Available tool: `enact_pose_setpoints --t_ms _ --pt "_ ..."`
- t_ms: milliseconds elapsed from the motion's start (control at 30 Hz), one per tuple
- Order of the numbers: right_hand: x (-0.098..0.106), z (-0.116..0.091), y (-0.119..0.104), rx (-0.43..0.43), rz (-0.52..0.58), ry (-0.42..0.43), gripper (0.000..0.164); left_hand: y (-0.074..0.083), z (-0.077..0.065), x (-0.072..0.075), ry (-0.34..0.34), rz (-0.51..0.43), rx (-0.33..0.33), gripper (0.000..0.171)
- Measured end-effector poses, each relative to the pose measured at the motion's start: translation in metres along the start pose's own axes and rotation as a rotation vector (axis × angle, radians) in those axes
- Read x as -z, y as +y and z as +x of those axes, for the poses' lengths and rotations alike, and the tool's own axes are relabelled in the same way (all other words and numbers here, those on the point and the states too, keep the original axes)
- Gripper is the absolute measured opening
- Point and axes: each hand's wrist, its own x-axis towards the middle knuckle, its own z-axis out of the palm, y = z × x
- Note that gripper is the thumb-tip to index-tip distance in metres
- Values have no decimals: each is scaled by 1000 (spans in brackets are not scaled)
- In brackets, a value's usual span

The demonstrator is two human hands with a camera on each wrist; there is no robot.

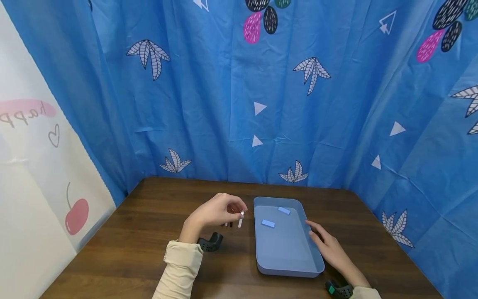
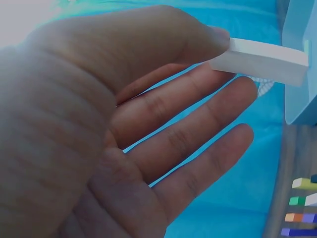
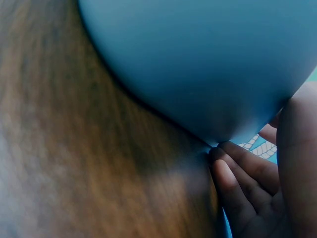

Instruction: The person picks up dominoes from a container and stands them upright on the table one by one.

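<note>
My left hand is raised above the table, left of the tray. Its thumb and fingers pinch one end of a small white rectangular block, with the other end sticking out past the fingertips. In the left wrist view the other fingers are spread and fairly straight. The shallow blue tray lies lengthwise on the table. Inside it are a pale blue block toward the back and another pale blue block near the left wall. My right hand touches the tray's right side with relaxed fingers, thumb partly hidden.
Beneath the left hand, mostly covered by it in the head view, several coloured blocks lie in a row, among them a yellow block and a green block. A blue patterned curtain hangs behind the brown wooden table.
</note>
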Motion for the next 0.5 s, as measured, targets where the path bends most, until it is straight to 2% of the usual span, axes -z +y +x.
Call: enact_pose_setpoints --t_ms 233,500 --pt "1 -1 -1 -8 2 4 53 -6 -6 5 14 -41 32 15" --pt "-1 -3 1 -28 11 2 53 -14 -10 10 48 24 6 16"
